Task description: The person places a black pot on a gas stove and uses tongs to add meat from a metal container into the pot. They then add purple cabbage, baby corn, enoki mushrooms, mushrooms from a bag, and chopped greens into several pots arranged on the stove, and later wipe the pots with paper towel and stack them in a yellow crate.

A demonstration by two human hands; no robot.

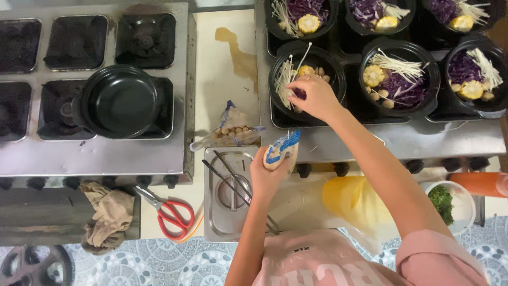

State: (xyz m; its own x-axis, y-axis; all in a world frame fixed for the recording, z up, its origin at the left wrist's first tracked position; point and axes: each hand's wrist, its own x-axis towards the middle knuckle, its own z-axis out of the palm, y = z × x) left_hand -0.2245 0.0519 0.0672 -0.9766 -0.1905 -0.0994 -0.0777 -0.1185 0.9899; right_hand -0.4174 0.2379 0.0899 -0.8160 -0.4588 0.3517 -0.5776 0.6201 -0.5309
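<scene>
Three far bowls cut off by the top edge, right hand hiding part of one bowl's filling, packet contents mostly wrapped by left hand, tongs partly behind that wrist, wheel cropped at bottom.

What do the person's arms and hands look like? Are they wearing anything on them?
Both arms are bare and slim, with no gloves on the left hand or right hand. A short pink sleeve covers the right shoulder, part of a pink top with pale lettering. I can't make out rings or bracelets.
</scene>
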